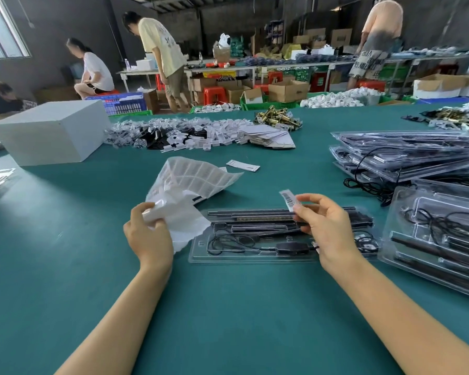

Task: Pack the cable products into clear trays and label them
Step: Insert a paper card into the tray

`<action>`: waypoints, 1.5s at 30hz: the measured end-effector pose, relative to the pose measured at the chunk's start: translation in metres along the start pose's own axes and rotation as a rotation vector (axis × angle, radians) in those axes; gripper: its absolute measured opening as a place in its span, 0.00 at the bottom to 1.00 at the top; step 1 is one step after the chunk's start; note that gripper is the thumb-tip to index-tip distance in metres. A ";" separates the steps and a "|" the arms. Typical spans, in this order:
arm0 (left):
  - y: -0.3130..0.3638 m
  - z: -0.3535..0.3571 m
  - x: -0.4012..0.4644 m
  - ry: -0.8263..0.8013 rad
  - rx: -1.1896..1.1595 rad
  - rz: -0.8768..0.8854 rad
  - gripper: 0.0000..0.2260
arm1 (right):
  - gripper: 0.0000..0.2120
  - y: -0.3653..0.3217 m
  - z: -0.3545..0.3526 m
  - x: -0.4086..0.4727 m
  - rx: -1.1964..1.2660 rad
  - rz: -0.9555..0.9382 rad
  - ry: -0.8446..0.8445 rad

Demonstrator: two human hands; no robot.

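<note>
Clear tray (255, 255) lies under the hands: right (328, 228) pinches a label (289, 199), left (146, 234) grips sheet (184, 185).

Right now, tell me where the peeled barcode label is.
In the head view, the barcode label is pinched in the right hand, just above the clear tray at centre.

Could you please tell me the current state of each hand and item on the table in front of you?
left hand: grips the label sheet
label sheet: crumpled, partly lifted
right hand: pinches a barcode label
barcode label: peeled off, held above the tray
clear tray: flat on the table, filled with cable parts
white box: closed
</note>
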State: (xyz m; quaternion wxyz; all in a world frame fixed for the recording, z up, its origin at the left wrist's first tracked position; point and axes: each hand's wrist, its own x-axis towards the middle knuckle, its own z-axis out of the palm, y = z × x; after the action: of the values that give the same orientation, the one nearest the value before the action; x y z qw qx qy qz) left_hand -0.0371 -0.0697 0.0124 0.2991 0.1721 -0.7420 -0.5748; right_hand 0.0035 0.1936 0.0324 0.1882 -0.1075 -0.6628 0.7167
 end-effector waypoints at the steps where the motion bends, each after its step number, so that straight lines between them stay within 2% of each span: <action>1: -0.001 0.000 0.001 0.009 -0.009 -0.031 0.15 | 0.07 -0.001 0.001 -0.001 -0.003 0.004 -0.005; 7: -0.006 0.005 0.001 -0.021 0.003 -0.064 0.10 | 0.07 -0.003 0.003 -0.004 0.002 0.046 -0.042; 12: -0.008 0.008 -0.001 -0.179 0.005 -0.021 0.12 | 0.09 -0.008 0.003 -0.002 0.021 0.121 -0.134; 20: -0.005 0.015 -0.008 -0.333 -0.021 0.155 0.14 | 0.04 -0.011 0.004 -0.004 -0.027 0.184 -0.201; 27: -0.002 0.016 -0.012 -0.422 -0.065 0.141 0.14 | 0.06 -0.019 0.009 -0.012 -0.007 0.205 -0.289; 33: 0.019 0.021 -0.040 -0.590 -0.169 0.101 0.12 | 0.04 -0.020 0.024 -0.028 0.113 0.279 -0.360; 36: 0.032 0.024 -0.061 -0.682 -0.210 0.139 0.09 | 0.05 -0.017 0.033 -0.035 0.149 0.271 -0.310; 39: 0.038 0.021 -0.072 -0.742 -0.286 0.097 0.03 | 0.04 -0.013 0.036 -0.041 0.155 0.280 -0.228; 45: 0.036 0.020 -0.071 -0.685 -0.257 0.097 0.04 | 0.03 -0.006 0.039 -0.046 0.093 0.249 -0.255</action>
State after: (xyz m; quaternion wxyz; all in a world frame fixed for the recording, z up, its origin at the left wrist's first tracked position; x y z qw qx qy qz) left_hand 0.0070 -0.0018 0.0260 0.0795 -0.1047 -0.7283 -0.6725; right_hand 0.0299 0.1401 0.0374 0.0174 -0.0880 -0.6292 0.7721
